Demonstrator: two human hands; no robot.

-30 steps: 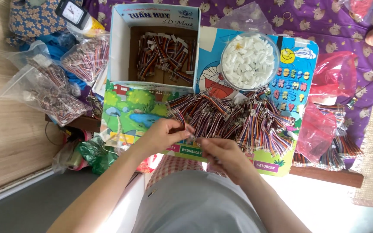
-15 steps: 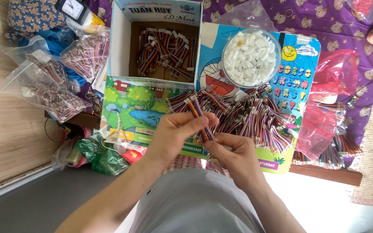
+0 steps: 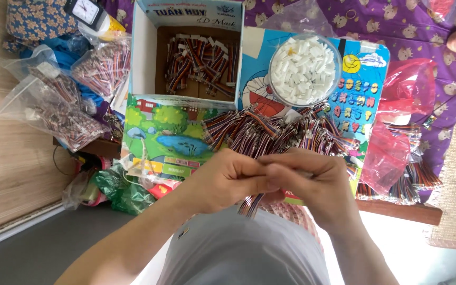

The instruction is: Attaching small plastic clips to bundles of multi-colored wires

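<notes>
Both hands have drawn together, left hand (image 3: 228,177) and right hand (image 3: 312,182), each grip pinched shut on one striped ribbon cable (image 3: 252,205) above the worktop (image 3: 397,208).

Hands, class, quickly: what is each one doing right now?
Left hand: closed on the striped wire bundle.
Right hand: closed on the same bundle.
</notes>
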